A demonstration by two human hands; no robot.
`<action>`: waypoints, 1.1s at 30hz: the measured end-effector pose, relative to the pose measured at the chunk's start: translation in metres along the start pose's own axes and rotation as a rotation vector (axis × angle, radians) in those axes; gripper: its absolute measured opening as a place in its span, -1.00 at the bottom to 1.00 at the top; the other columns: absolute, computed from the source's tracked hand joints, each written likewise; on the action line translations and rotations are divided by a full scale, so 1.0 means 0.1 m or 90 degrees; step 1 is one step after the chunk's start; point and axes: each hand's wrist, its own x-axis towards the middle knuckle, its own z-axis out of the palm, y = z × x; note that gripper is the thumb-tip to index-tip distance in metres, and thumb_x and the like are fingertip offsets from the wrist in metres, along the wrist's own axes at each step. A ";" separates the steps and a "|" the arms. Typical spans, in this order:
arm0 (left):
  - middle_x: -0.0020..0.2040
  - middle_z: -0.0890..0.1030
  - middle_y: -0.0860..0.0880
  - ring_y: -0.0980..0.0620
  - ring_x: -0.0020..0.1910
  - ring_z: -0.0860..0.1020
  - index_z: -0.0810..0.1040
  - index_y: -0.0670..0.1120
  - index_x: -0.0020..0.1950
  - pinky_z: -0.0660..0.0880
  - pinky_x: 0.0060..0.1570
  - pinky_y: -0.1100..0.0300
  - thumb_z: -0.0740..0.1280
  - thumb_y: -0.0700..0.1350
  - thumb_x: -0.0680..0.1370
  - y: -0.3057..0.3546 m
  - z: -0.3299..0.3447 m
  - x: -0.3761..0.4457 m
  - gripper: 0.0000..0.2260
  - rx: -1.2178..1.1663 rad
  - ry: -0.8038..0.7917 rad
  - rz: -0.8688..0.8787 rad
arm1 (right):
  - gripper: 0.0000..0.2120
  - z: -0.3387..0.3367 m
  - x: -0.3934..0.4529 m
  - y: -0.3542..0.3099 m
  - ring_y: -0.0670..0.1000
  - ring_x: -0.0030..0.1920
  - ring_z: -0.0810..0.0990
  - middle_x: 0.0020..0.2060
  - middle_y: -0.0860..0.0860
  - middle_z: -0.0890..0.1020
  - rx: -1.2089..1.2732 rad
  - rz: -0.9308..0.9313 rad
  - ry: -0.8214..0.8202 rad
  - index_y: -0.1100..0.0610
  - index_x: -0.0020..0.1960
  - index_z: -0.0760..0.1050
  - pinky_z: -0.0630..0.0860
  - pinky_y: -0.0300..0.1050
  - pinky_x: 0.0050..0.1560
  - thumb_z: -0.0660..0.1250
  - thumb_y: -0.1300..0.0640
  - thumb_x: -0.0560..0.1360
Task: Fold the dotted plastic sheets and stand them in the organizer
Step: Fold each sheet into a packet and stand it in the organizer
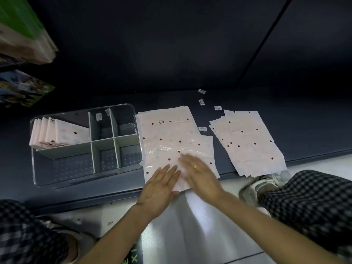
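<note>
A pale pink plastic sheet with dark red dots (171, 138) lies flat on the dark shelf, just right of the clear organizer (38, 180). My left hand (160, 185) presses flat on the sheet's near edge with straight fingers. My right hand (198, 172), blurred and wearing a ring, lies flat on the sheet beside it. Several folded dotted sheets (57, 134) stand in the organizer's back left compartment. A fanned stack of unfolded dotted sheets (249, 141) lies to the right.
Grey dividers (114, 140) split the organizer into several compartments. Small white label stickers (202, 102) lie scattered on the shelf behind the sheets. Packaged goods (22, 88) hang at the far left. My checked trouser knees and a shoe (266, 183) sit by the shelf's front edge.
</note>
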 end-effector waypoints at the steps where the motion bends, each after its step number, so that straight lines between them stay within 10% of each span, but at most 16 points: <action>1: 0.25 0.57 -0.05 -0.04 0.24 0.54 0.59 -0.12 0.22 0.50 0.17 0.02 0.52 0.14 0.32 0.00 0.02 -0.02 -0.44 0.002 -0.006 0.001 | -0.57 0.07 -0.08 -0.08 0.13 0.32 0.46 0.31 0.14 0.49 -0.039 -0.034 -0.030 0.27 0.31 0.45 0.37 0.14 0.31 0.36 0.13 0.50; 4: 0.35 0.49 -0.07 -0.06 0.32 0.46 0.50 -0.12 0.33 0.42 0.27 0.00 0.45 0.15 0.40 -0.02 -0.02 -0.06 -0.42 0.018 -0.039 -0.030 | -0.46 0.15 -0.27 -0.04 0.12 0.44 0.27 0.44 0.11 0.28 -0.088 0.000 -0.125 0.24 0.44 0.27 0.15 0.18 0.42 0.25 -0.02 0.56; 7: 0.55 -0.04 -0.01 -0.06 0.54 -0.03 0.03 -0.07 0.55 -0.20 0.46 0.00 0.08 0.16 0.62 -0.14 0.00 -0.11 -0.42 0.018 -0.104 -0.044 | -0.43 0.00 -0.47 0.25 0.10 0.46 0.23 0.46 0.08 0.25 -0.149 0.007 -0.180 0.21 0.45 0.26 0.16 0.16 0.44 0.24 -0.08 0.55; 11: 0.41 0.40 -0.10 -0.13 0.39 0.38 0.45 -0.13 0.38 0.31 0.33 -0.11 -0.16 0.20 0.60 -0.30 -0.08 -0.27 -0.38 -0.011 -0.079 -0.064 | -0.55 -0.19 -0.65 0.51 0.06 0.27 0.51 0.27 0.08 0.53 -0.206 -0.016 -0.137 0.20 0.25 0.54 0.48 0.11 0.22 0.16 -0.09 0.57; 14: 0.50 0.21 -0.05 -0.10 0.49 0.19 0.30 -0.10 0.47 0.05 0.45 -0.03 -0.40 0.32 0.48 -0.37 -0.06 -0.34 -0.16 -0.040 -0.060 -0.069 | -0.61 -0.20 -0.57 0.49 0.09 0.21 0.57 0.17 0.08 0.61 -0.159 0.017 -0.089 0.20 0.08 0.63 0.46 0.15 0.24 0.14 -0.02 0.60; 19: 0.53 0.18 -0.03 -0.04 0.51 0.13 0.26 -0.09 0.49 -0.04 0.48 0.08 -0.03 0.20 0.60 -0.33 -0.02 -0.30 -0.44 -0.075 -0.044 -0.119 | -0.60 -0.05 -0.28 0.38 0.03 0.41 0.34 0.39 0.04 0.40 -0.064 0.081 -0.092 0.17 0.34 0.43 0.22 -0.09 0.45 0.25 0.02 0.57; 24: 0.28 0.51 -0.15 -0.14 0.31 0.44 0.55 -0.17 0.22 0.34 0.32 -0.01 0.37 -0.01 0.53 -0.33 -0.07 -0.20 -0.66 -0.109 0.025 -0.112 | -0.39 -0.05 -0.15 0.32 0.03 0.05 0.66 0.04 0.08 0.67 -0.180 0.029 -0.144 0.19 0.10 0.63 0.60 -0.20 -0.09 0.61 0.27 0.06; 29: 0.49 0.25 -0.01 0.01 0.48 0.17 0.26 -0.03 0.48 0.08 0.45 0.17 0.25 0.09 0.57 -0.37 -0.10 -0.01 -0.49 -0.131 -0.015 -0.097 | -0.45 -0.15 -0.08 0.50 0.02 0.41 0.32 0.43 0.03 0.34 -0.063 0.038 -0.219 0.07 0.48 0.21 0.32 -0.15 0.35 0.15 0.34 0.52; 33: 0.40 0.40 0.03 -0.01 0.38 0.34 0.35 0.05 0.41 0.31 0.29 0.16 0.24 0.01 0.59 -0.37 -0.29 0.16 -0.62 -0.136 -0.079 -0.109 | -0.63 -0.44 0.02 0.55 -0.01 0.17 0.51 0.21 -0.01 0.56 0.112 0.099 -0.255 0.06 0.33 0.44 0.36 -0.30 0.09 0.11 0.29 0.59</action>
